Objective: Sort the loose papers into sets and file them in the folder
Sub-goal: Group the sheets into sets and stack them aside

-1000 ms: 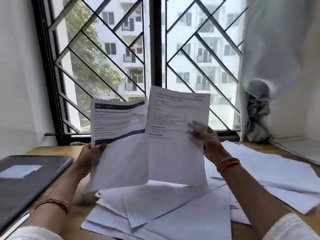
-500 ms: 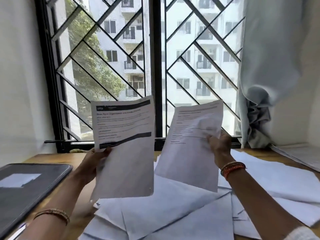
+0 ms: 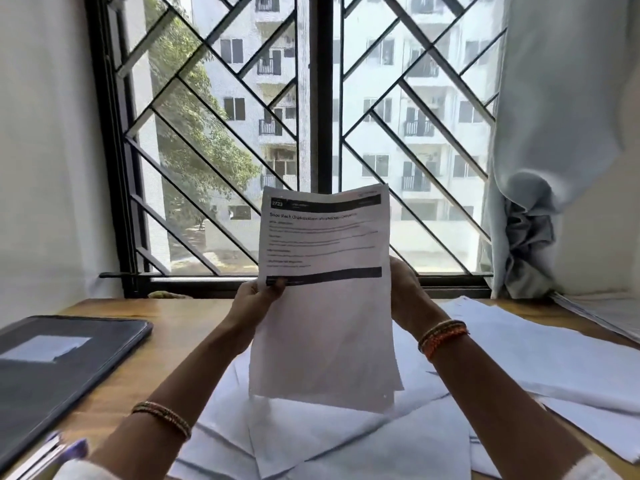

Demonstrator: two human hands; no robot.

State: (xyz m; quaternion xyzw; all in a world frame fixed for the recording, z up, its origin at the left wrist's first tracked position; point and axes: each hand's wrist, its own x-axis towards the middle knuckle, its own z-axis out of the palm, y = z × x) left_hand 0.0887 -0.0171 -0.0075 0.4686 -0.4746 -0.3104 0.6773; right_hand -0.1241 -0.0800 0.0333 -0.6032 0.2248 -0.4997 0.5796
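Squaring the held sheets (image 3: 323, 306) edge to edge serves best while the left hand (image 3: 254, 301) pinches their left margin and the right hand (image 3: 403, 292) grips behind, above the loose papers (image 3: 346, 445).

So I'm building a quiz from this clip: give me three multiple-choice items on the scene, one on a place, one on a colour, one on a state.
1. Where is the dark folder?
A. left on the table
B. on the windowsill
C. under the loose papers

2. What colour is the band across the held sheets?
A. red
B. black
C. green

3. How are the held sheets carried?
A. flat on the table
B. by one hand
C. upright, by both hands

Key: 1 A, it lies at the table's left edge. 2 B, black bars show. 3 C, left hand and right hand grip the sides.
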